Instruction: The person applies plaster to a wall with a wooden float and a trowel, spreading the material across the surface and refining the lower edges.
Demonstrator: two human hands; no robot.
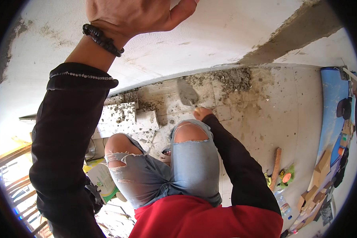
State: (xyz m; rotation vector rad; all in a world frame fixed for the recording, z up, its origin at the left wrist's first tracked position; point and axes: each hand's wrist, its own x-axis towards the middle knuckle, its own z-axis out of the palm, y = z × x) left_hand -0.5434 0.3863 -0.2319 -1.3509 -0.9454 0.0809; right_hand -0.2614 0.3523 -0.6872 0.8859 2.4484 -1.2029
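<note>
High in the picture, my left hand (135, 16) is raised in front of the white wall (194, 43). Its thumb is stretched out; the other fingers are cut off by the upper edge, and whether the hand touches the wall I cannot tell. Down by the floor my right hand (202, 113) is closed around the handle of a trowel (187, 94). The grey blade points toward the wall's foot, low over the dirty tiles. Just right of it lies a heap of wet grey mortar (235, 78).
Mortar-spattered white boards (121, 116) lie left of my knees. A patched grey strip (293, 35) crosses the wall. At the right are a wooden piece (276, 166), a plastic bottle (282, 204), a blue sheet (332, 99) and cardboard (321, 168). A white-and-green container (101, 178) stands left.
</note>
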